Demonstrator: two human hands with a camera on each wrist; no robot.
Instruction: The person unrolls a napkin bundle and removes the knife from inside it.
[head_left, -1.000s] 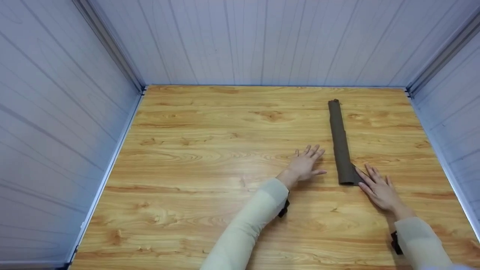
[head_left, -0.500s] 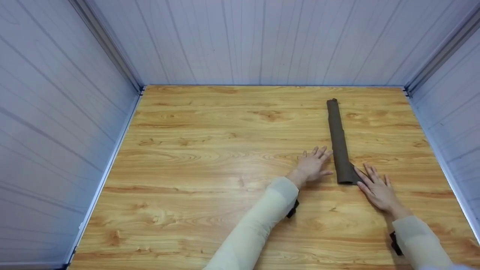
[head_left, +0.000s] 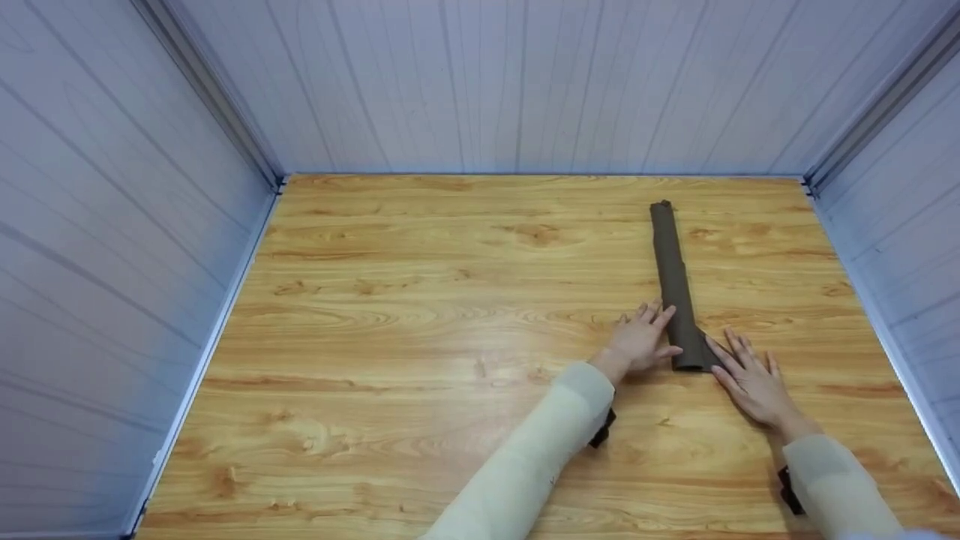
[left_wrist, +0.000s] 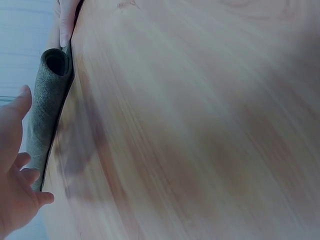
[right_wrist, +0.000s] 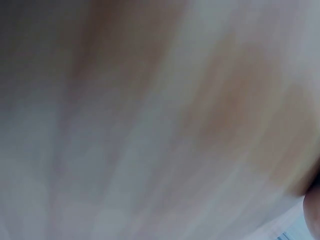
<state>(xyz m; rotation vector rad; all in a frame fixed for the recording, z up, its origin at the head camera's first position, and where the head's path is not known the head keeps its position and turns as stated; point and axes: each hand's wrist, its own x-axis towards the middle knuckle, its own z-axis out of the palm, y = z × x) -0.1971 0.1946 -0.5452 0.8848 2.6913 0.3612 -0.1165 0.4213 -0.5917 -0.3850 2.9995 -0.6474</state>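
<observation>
My left hand (head_left: 639, 342), released with fingers loosely spread, stands at the left edge of the rolled dark cloth (head_left: 675, 289), right of centre in the head view; contact unconfirmed. My right hand (head_left: 759, 388), likewise released, lies with fingers extended over the roll's loose corner (head_left: 707, 360). The roll lies lengthwise on the bench (head_left: 420, 300); pale panels (head_left: 480, 82) stand behind.

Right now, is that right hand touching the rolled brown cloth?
Touching. The head view shows the right hand resting its fingers on the flat flap of the brown cloth.
</observation>
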